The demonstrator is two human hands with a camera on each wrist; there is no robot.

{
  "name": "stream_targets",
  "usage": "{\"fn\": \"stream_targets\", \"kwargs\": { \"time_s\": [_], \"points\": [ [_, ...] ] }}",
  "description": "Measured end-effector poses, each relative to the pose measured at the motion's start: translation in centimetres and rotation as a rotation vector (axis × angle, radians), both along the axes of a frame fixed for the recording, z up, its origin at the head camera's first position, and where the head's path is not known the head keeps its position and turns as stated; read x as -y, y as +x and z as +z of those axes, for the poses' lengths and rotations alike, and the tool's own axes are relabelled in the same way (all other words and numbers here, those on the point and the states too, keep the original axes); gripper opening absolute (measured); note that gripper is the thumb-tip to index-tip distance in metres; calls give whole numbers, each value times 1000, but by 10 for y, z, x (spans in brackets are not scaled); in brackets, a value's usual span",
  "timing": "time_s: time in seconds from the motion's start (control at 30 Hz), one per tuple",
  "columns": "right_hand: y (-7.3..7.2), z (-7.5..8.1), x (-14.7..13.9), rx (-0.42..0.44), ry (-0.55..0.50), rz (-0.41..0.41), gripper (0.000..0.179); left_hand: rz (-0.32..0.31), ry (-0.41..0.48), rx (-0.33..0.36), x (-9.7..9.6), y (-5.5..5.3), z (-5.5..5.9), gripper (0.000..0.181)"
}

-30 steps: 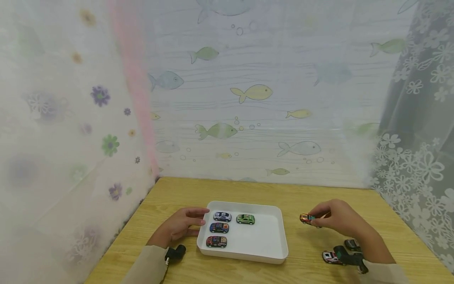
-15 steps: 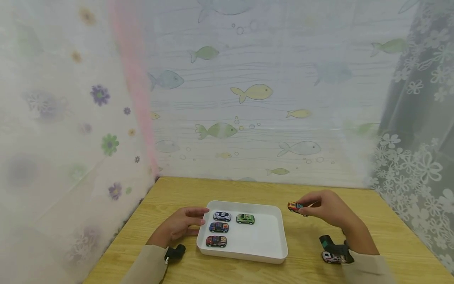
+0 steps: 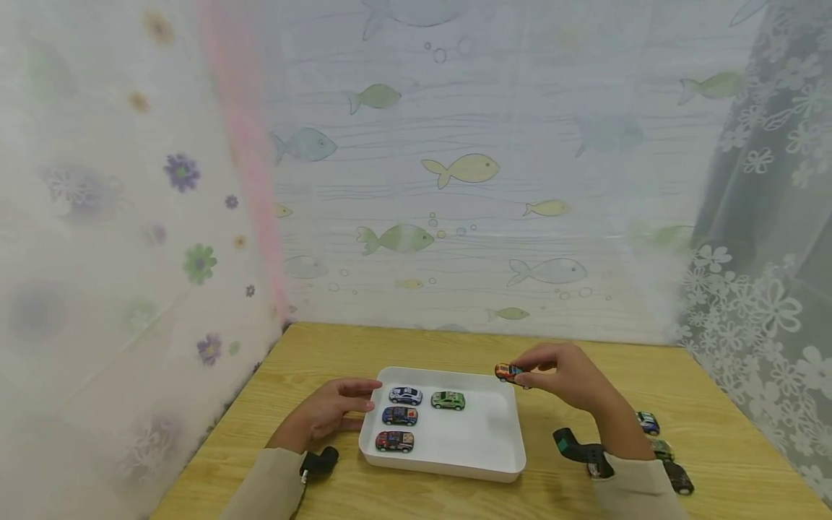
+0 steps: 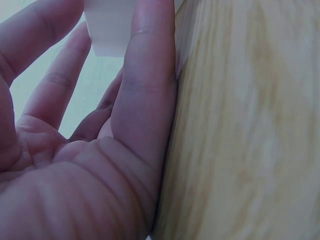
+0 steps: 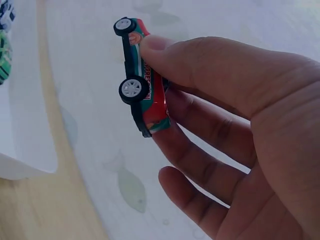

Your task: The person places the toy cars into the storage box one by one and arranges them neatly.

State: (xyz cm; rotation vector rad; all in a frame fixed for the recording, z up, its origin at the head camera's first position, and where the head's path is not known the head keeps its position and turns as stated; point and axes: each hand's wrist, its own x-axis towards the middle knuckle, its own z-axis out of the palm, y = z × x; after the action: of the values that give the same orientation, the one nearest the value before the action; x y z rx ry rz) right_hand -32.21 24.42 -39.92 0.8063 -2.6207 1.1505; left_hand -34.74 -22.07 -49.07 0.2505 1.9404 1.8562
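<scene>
- The right hand (image 3: 564, 372) pinches a little red car (image 3: 509, 373), near the white tray's (image 3: 468, 442) back right corner, low in the frame.
- The left hand (image 3: 334, 406), low and left of middle, has loose fingers by the tray.
- It looks like carrying; next needs gentle lowering.

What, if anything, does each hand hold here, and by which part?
The right hand pinches a red-and-teal toy car by its sides, thumb on one. The left hand shows no grip; it is at the edge of the white tray.
</scene>
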Motion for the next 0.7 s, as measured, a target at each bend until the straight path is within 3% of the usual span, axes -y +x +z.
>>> {"fn": "stream_targets", "kwargs": {
  "time_s": [0.7],
  "points": [
    [-4, -17, 51, -16, 81, -49, 14, 12, -22, -9, -2, 1, 3, 56]
  ]
}}
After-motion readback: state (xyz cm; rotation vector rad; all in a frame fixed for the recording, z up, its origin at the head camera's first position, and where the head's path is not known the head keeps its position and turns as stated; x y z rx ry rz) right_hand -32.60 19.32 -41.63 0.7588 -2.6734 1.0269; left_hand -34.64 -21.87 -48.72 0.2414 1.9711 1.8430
